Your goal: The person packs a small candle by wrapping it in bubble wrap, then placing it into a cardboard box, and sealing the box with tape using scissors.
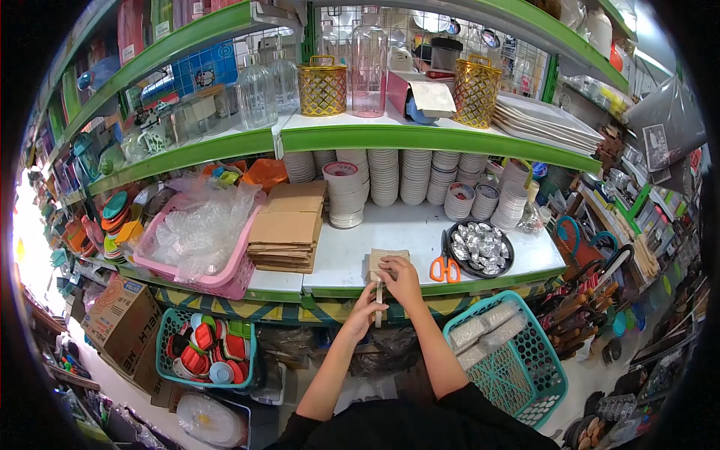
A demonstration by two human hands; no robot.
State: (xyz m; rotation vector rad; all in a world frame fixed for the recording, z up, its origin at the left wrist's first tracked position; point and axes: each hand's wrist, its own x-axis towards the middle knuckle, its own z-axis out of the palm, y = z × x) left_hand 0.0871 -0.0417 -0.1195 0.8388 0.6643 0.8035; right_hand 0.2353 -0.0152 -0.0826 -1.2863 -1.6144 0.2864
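A small brown cardboard piece (pixel 389 256) lies at the front edge of the white shelf. My right hand (pixel 400 280) rests on it, fingers bent over its front part. Just left and below, my left hand (pixel 364 309) is at a narrow pale strip (pixel 379 306) that hangs down past the shelf edge, with the thumb and fingers on either side of it. Orange-handled scissors (pixel 445 270) lie to the right of my hands, beside a black round tray (pixel 480 248) of foil-wrapped pieces. A stack of flat brown cardboard (pixel 285 229) stands to the left.
A pink basket (pixel 238 266) of bubble wrap sits at the left. Stacked white bowls (pixel 384 177) line the back. Below the shelf are a teal basket (pixel 556 375) with white packets and another teal basket (pixel 166 352) of colourful containers. A green shelf edge (pixel 420 138) runs overhead.
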